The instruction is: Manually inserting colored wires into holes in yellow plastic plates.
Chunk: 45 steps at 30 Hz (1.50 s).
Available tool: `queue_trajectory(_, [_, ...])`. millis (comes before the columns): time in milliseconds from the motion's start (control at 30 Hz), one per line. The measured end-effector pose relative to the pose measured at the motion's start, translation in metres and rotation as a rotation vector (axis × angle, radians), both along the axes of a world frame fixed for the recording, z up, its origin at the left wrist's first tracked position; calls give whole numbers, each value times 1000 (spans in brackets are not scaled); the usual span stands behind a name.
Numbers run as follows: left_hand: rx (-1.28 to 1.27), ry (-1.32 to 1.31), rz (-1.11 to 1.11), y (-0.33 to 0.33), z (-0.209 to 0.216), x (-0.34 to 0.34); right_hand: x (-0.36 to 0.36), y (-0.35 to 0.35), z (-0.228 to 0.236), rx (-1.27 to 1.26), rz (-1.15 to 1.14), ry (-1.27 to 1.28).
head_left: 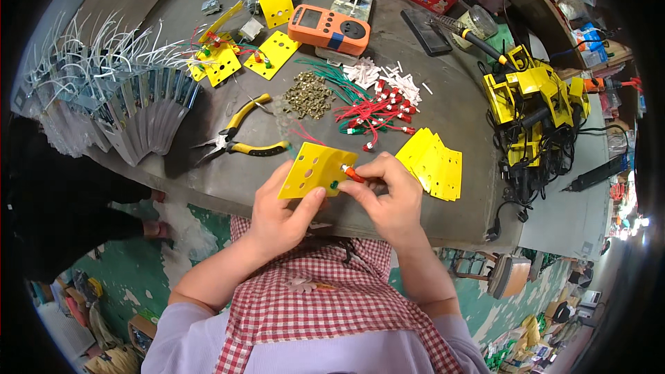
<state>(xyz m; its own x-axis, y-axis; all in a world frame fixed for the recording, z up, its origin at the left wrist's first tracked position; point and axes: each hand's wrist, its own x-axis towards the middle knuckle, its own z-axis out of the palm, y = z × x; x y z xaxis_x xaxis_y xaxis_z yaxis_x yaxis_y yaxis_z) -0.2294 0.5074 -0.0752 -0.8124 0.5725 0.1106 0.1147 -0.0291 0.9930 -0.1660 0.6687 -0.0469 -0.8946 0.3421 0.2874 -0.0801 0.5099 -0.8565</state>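
Note:
My left hand (pixel 278 213) grips a bent yellow metal plate (pixel 303 170) with several round holes, thumb across its lower edge. Between the fingertips of my right hand (pixel 396 199) is a small red indicator light (pixel 353 174), held against the plate's right part. Just below it a green indicator light (pixel 334 184) sits at the plate. Thin red and green wires run out behind the plate's far side. Beyond my hands lies a pile of red indicator lights (pixel 374 112) with wires. A stack of flat yellow plates (pixel 433 165) rests right of my right hand.
Yellow-handled pliers (pixel 239 147) lie left of a heap of brass nuts (pixel 309 95). An orange multimeter (pixel 329 28) stands farther back, near wired yellow plates (pixel 277 54). Metal housings (pixel 142 114) crowd the left. Yellow brackets with black cables (pixel 533 111) and a soldering iron (pixel 478 40) occupy the right.

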Motion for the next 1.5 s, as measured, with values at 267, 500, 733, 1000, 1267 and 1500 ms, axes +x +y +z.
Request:
queue_trajectory(267, [153,-330,-146,-4,3,0,2,-3,-4,93,-49,-27])
queue_trajectory(500, [67,45,-136,-1,3,-4,10,10,-8,-743,232,-188])
queue_trajectory(733, [-44,344,-185,-3,10,-6,13,17,-20,-758,324,-179])
queue_trajectory(1000, [-84,807,-308,-5,36,-12,26,36,-14,-784,540,-243])
queue_trajectory(1267, [-232,800,-529,-18,25,-28,15,62,-14,-683,1028,-319])
queue_trajectory(1500, [-294,879,-390,-14,32,-20,-1,3,20,-302,668,-618])
